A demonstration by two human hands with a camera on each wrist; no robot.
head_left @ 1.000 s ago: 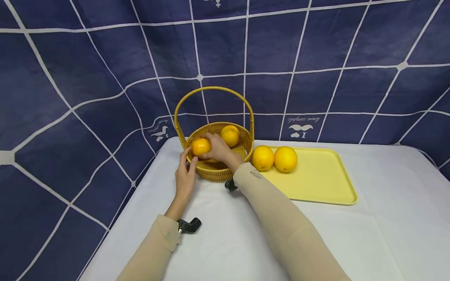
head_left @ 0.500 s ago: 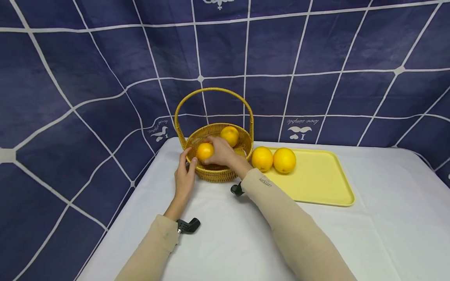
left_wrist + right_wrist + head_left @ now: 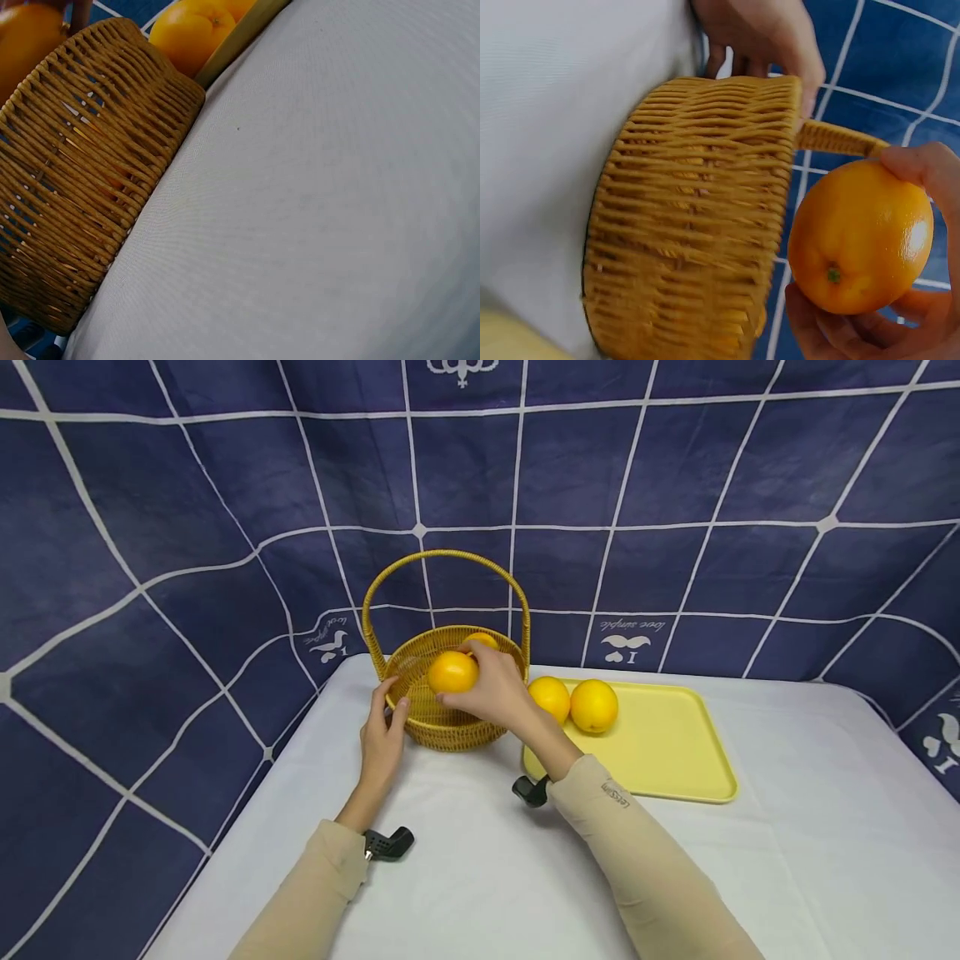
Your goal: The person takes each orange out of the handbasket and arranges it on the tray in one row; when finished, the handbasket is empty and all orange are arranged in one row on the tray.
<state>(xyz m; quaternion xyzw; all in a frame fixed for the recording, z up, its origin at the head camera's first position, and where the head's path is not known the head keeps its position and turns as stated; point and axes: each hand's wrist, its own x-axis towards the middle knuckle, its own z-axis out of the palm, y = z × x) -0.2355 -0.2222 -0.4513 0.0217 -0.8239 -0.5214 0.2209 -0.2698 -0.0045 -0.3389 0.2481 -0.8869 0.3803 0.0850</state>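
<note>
Evidently, an orange (image 3: 452, 672) is held by the right hand (image 3: 497, 691), whose fingers are curled about it, the thumb laid on one side and the fingers on the opposite side. The fruit is held just above the rim of a wicker basket (image 3: 455, 739), over its opening, and its green stem end is shown in the right wrist view. By the left hand (image 3: 382, 735), the near left side of the basket is touched at the rim; its thumb and forefinger are spread wide apart there, while the other fingers are partly hidden, so how firmly they press cannot be told.

Inside the basket, towards the back, a second orange (image 3: 481, 639) is partly covered by the right hand. The basket is stood upright, and its tall arched handle (image 3: 447, 553) is raised over the opening. Just to the right, a yellow tray (image 3: 667, 743) is laid on a white cloth (image 3: 450, 877); at its left end a third orange (image 3: 551, 697) and a fourth orange (image 3: 595, 706) are set side by side. Beige sleeves (image 3: 645, 860) are worn on both arms, and a black device (image 3: 388, 844) is strapped at the left wrist. Behind everything, a dark blue curtain (image 3: 570, 464) is patterned with white lines.
</note>
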